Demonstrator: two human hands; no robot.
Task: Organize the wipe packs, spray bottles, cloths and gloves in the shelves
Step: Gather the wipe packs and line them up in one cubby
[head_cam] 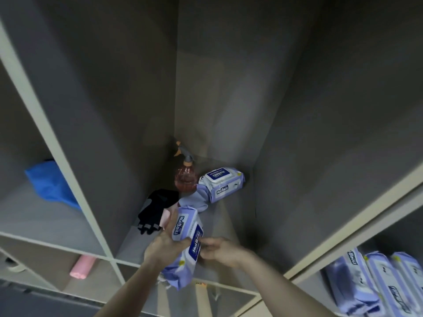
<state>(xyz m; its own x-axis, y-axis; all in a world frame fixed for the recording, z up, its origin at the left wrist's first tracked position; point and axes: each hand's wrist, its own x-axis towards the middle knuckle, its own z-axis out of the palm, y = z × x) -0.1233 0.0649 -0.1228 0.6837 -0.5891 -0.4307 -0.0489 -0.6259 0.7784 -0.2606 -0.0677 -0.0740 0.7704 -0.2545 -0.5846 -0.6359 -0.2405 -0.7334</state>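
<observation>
Head view: we looked down into a tall grey shelf bay (229, 92), our two bare arms reaching in from 6 o'clock.
Left hand (166, 242): we gripped a wipe pack (186, 227) from its 9 o'clock side, fingers curled round its near end and thumb along its edge.
Right hand (219, 250): we held it at the 3 o'clock side of the packs, fingers bent toward them; we could not tell whether they pinched the wrapper or only touched it.
Held packs: the upper pack stood tilted, its far end toward 12 o'clock; a lower pack (178, 274) hung beneath it toward 6 o'clock, under our left wrist.
Bay floor: a second pack (220, 185) lay at the back, at 1 o'clock from our hands, label up.
Bottle (185, 177): pink, upright, in the back corner, just beside that pack at its 9 o'clock.
Grey cloth (194, 201): crumpled between the far pack and the held one, touching both.
Glove (155, 211): black, flat on the floor at 10 o'clock from our left hand.
Pink cloth (166, 217): a corner showed between the glove and the held pack.
Left bay: a blue cloth (51, 183) lay at 9 o'clock; a pink roll (82, 267) sat in the bay below it.
Right bay: a row of packs (375, 284) stood on edge at 4 o'clock.
</observation>
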